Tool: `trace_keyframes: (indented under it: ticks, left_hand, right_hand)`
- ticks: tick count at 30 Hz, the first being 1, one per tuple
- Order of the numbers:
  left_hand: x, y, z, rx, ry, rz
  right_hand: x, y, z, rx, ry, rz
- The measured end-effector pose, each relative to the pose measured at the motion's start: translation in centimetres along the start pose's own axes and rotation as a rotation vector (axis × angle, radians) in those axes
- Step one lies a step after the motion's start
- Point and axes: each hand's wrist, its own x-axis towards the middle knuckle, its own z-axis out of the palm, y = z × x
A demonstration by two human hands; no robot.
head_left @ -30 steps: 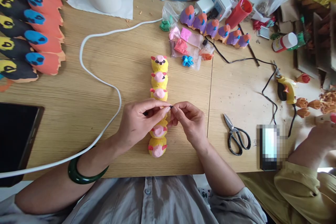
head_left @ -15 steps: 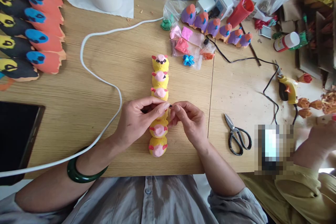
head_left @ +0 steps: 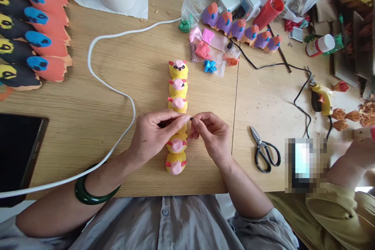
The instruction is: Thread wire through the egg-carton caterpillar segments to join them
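Observation:
A small black piece is pinched between the fingertips of both hands. My left hand is closed on its left end, and my right hand grips it from the right. Under my fingers lies an upright row of yellow clay figures with pink snouts and red ears. The top figure bears black marks on its face, and the one below has a black mark on one side. My hands hide the middle of the row.
Bags of coloured clay lie behind the row, near purple figures. Scissors rest at the right. A white cable curves across the left, beside a dark tablet. Another person's hand is at the far right.
The black piece is a little more visible between my fingertips. My hands have barely moved, and the view has shifted slightly.

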Motion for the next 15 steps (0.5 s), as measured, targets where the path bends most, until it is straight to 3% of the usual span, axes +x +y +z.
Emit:
trace_keyframes:
  ticks: [11, 15]
  left_hand:
    - [0.0, -1.1, 0.2, -0.022, -0.006, 0.083]
    - [0.1, -0.8, 0.3, -0.049, 0.026, 0.069]
  right_hand:
    - [0.0, -0.2, -0.2, 0.000, -0.018, -0.012]
    - [-0.2, 0.3, -0.3, -0.077, 0.000, -0.160]
